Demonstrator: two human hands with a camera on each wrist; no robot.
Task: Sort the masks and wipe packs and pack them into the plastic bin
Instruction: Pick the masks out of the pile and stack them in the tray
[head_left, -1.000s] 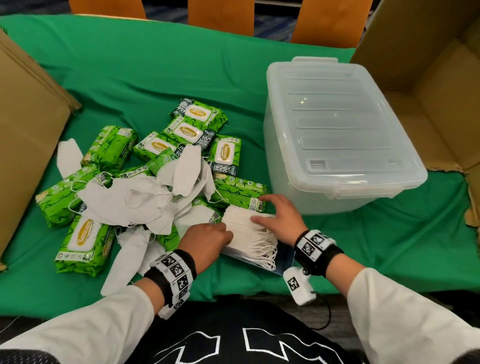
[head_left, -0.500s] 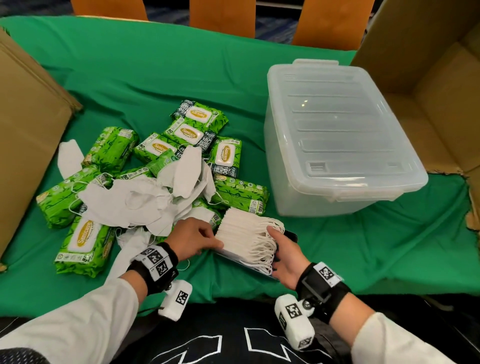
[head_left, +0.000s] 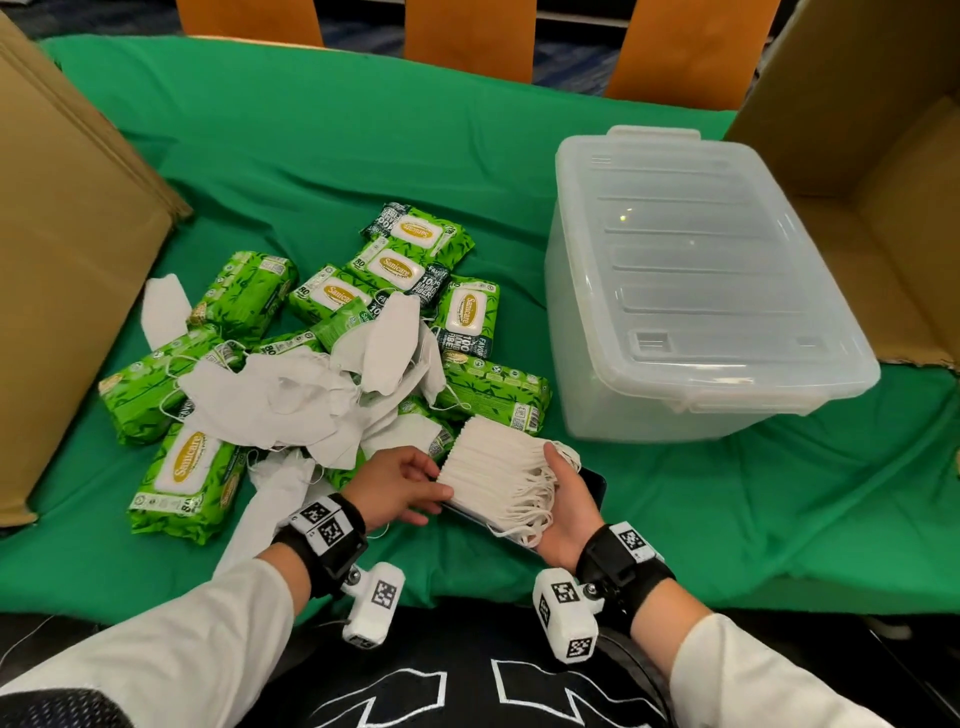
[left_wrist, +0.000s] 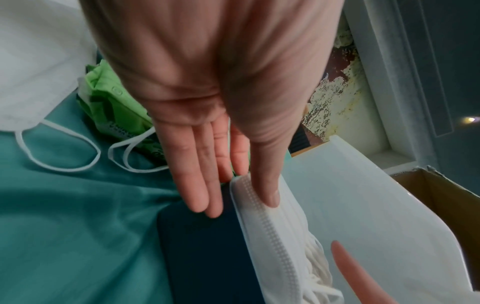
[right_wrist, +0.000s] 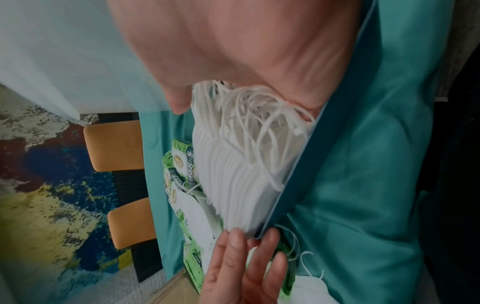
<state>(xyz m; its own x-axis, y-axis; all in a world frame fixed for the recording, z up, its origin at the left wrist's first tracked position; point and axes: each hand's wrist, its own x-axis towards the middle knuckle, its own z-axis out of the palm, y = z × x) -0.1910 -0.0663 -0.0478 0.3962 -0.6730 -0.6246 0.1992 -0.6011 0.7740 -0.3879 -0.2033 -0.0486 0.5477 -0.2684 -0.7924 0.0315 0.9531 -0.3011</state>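
White mask stack (head_left: 498, 467) hides dark card.

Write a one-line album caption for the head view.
Both hands, left and right, hold a mask stack beside a closed bin.

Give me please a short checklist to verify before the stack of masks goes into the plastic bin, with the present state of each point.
1. Left hand on the mask stack: ok, thumb and fingers at its left edge.
2. Right hand supports the ear-loop side: ok.
3. Dark flat board under the stack, held too: cannot tell.
4. Plastic bin open: not ok, lid is on.
5. Loose masks all gathered: not ok, many lie over the wipe packs.
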